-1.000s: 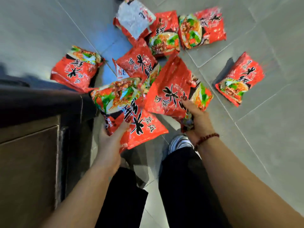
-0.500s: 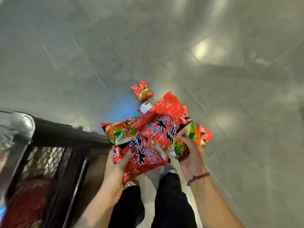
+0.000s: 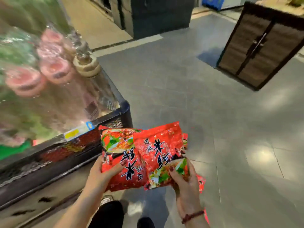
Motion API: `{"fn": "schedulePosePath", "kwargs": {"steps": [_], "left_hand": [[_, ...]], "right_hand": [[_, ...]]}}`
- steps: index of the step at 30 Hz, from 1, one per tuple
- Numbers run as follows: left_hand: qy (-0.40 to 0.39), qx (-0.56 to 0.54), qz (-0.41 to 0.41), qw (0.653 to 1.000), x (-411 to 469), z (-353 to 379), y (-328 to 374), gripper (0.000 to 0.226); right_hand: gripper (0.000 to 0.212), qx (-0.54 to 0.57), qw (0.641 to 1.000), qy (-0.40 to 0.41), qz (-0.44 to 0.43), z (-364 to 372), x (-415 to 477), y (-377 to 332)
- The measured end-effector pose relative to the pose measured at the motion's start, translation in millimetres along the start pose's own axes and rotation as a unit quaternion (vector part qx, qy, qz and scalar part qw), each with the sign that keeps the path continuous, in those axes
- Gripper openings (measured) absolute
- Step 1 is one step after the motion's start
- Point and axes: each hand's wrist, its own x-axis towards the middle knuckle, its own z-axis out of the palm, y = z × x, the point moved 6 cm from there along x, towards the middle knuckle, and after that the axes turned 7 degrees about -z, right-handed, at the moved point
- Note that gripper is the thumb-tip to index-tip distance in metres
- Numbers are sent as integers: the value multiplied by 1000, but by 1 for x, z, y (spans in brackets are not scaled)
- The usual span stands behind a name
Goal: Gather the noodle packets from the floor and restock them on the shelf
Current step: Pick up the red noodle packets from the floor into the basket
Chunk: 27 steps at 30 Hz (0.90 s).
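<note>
I hold a bunch of red noodle packets in front of me at waist height. My left hand [image 3: 102, 173] grips the left packet [image 3: 121, 155] by its lower left edge, thumb on its face. My right hand [image 3: 184, 180] grips the right packet [image 3: 158, 148] by its lower end, with more red packets [image 3: 201, 181] partly hidden behind it. The dark shelf unit [image 3: 115, 119] stands just left of the packets, its mesh front showing red packets [image 3: 65, 150] on a lower level. No packets on the floor are in view.
Blurred pink-lidded tubs [image 3: 54, 69] and wrapped goods fill the shelf top at left. A brown two-door cabinet [image 3: 263, 45] stands at the far right and a dark pillar [image 3: 158, 14] at the back. Grey tiled floor [image 3: 213, 112] spreads between them.
The view has swung up from the floor and its scattered packets to the shelf and aisle. Both hands keep hold of the packets, now raised beside the shelf.
</note>
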Motion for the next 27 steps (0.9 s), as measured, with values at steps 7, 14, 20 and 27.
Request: {"fn": "schedulePosePath", "kwargs": {"steps": [7, 14, 20, 27], "left_hand": [[180, -158, 29, 970, -104, -109, -37, 61], [398, -260, 67, 877, -246, -223, -101, 46], [491, -324, 113, 801, -388, -312, -176, 103], [564, -379, 144, 719, -526, -394, -261, 119]], "right_hand": [[111, -75, 974, -204, 67, 104, -47, 20], [110, -90, 897, -413, 131, 202, -189, 78], [94, -110, 816, -546, 154, 245, -355, 135], [91, -152, 731, -641, 181, 262, -539, 198]]}}
